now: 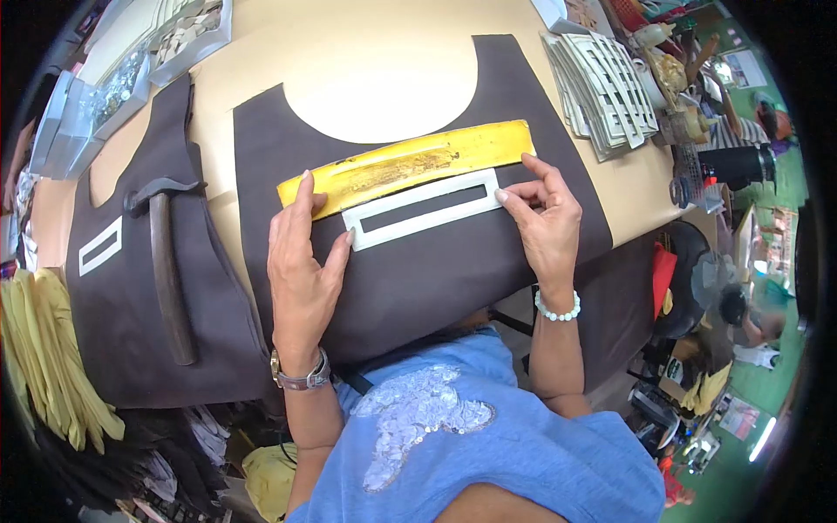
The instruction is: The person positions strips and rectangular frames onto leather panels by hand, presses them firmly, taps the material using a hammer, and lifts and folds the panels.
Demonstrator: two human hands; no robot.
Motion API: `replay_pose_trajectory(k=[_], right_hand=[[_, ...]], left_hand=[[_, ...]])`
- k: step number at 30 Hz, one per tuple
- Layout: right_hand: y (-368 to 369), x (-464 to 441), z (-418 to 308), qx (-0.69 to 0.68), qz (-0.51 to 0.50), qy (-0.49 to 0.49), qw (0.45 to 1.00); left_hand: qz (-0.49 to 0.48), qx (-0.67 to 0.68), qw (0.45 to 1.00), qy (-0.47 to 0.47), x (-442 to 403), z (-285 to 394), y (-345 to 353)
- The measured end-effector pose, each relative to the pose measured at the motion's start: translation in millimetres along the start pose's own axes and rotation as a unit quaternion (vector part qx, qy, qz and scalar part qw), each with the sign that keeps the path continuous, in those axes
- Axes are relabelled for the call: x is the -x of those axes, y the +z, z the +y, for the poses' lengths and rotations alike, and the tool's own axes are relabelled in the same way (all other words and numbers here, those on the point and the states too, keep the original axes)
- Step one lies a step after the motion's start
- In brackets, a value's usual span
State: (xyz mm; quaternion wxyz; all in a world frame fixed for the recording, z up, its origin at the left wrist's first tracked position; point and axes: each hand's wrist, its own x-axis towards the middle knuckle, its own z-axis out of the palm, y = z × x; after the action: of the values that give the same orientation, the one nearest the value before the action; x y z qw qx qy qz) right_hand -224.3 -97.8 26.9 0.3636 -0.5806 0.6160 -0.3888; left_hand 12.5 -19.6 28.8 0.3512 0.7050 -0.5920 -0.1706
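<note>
A dark fabric panel (418,296) with a curved neckline lies on the table in front of me. Across it rests a curved yellow strip (410,166), scuffed along its middle. Directly below the strip lies a white rectangular frame (427,225) with a long slot. My left hand (303,261) has its fingers stretched and thumb spread. Its fingertips touch the strip's left end, and the thumb is at the frame's left edge. My right hand (547,213) pinches the frame's right end between thumb and a curled finger, while its index finger reaches the strip's right end.
At left, a hammer (166,270) lies on another dark panel (113,331) bearing a white frame (100,247). Stacked slotted pale pieces (602,91) sit at the right back. Trays of small parts (187,39) stand at the left back. Yellow cloth (52,357) hangs at far left.
</note>
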Motion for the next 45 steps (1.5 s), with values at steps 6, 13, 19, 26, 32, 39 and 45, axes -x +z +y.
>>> replay_pose_trajectory(k=[6, 13, 19, 26, 32, 39, 45], right_hand=[[2, 1, -4, -0.002, 0.01, -0.022, 1.0], [4, 3, 2, 0.038, 0.026, -0.078, 0.996], [6, 8, 5, 0.185, 0.019, -0.192, 0.963], [-1, 11, 2, 0.347, -0.004, -0.305, 0.887], [14, 5, -15, 0.238, 0.1, -0.356, 0.898], [96, 59, -19, 0.21, -0.093, -0.401, 0.887], [57, 39, -2, 0.262, -0.081, -0.352, 0.895]], left_hand=[[0.0, 0.003, 1.0, 0.004, 1, -1, 1], [-0.006, 0.001, 1.0, 0.007, 1, -1, 0], [0.03, -0.012, 0.999, 0.037, 4, 3, 5], [0.036, -0.226, 0.957, 0.18, 21, 9, 10], [-0.005, -0.275, 0.942, 0.193, 35, 3, 11], [-0.013, -0.239, 0.958, 0.16, 37, 0, 11], [-0.031, -0.291, 0.943, 0.159, 33, 7, 8]])
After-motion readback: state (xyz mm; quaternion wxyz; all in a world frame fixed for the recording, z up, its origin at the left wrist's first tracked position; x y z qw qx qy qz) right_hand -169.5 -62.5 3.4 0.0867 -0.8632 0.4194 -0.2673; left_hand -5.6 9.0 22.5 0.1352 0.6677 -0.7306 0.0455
